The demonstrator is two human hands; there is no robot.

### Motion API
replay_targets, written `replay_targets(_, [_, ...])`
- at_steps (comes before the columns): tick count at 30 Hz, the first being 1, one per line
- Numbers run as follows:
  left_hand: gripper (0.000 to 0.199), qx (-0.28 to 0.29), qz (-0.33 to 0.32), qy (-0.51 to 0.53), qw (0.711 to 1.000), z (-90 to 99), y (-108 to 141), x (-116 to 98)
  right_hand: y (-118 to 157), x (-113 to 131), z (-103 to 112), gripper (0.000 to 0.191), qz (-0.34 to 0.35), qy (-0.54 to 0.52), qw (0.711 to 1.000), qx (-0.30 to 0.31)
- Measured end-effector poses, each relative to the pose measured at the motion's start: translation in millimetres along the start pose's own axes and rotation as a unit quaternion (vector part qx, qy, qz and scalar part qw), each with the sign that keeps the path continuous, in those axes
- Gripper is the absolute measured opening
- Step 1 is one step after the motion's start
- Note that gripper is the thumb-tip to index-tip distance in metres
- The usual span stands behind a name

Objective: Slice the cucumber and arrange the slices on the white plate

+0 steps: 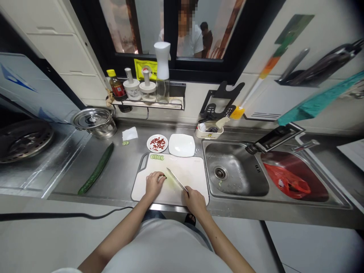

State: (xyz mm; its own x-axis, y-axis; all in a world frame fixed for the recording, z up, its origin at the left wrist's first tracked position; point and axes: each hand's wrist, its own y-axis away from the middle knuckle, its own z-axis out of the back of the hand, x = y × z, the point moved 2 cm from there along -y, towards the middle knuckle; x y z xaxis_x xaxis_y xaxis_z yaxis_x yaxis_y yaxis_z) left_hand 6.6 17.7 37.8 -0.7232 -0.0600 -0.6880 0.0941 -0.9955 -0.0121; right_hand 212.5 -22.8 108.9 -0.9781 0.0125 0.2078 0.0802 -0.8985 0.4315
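Cucumber slices (157, 157): overlapping row on the chopping board (196, 172), near its far edge, at 11 o'clock from the board's centre; pale green faces up.
Left hand (154, 184): over the board, at 8 to 9 o'clock from its centre; fingers curled and grasping a small dark-edged piece (163, 176), mostly hidden by them.
Right hand (196, 201): at 5 o'clock on the board; fingers clenched round the handle of the knife (176, 179).
Knife: blade points to between 10 and 11 o'clock from the right hand; tip to the right of the left fingers, apart from them. Contact between blade and board: cannot tell.
Board surface: pale with a greenish wet patch between the hands; grey handle at 10 o'clock.
Whole cucumber (96, 170): on the steel worktop (122, 170), 9 o'clock from the board, well apart from it, lying aslant.
Dish (149, 144): round, white, holding chopped red pieces (158, 144); just beyond the board at 11 o'clock.
Plate (182, 145): white, squarish, just right of the dish, at 12 to 1 o'clock.
Paper (130, 133): white, at 10 o'clock, with loose slices (125, 143) just beside its near edge.
Pot (99, 127): steel, lidded, farther out at 10 o'clock.
Sink (236, 170): two basins at 3 o'clock; red bag (288, 182) in the farther-right one.
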Motion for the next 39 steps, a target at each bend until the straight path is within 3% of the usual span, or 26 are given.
replay_targets(11, [0.018, 0.032, -0.059, -0.014, 0.998, -5.7, -0.6, -5.9, -4.7, -8.7, -5.4, 0.028, -0.003, 0.003, 1.0, -0.003])
replay_targets(19, [0.015, 0.018, -0.051, 0.019, 0.998, -9.5, 1.5, -2.7, -5.1, -2.7, -1.7, 0.031, -0.008, -0.001, 1.0, 0.025])
replay_targets(39, [0.014, -0.03, -0.079, 0.039, 0.996, -11.0, 5.2, 8.4, 2.2, 6.9, -4.0, 0.032, -0.009, 0.021, 1.0, 0.02])
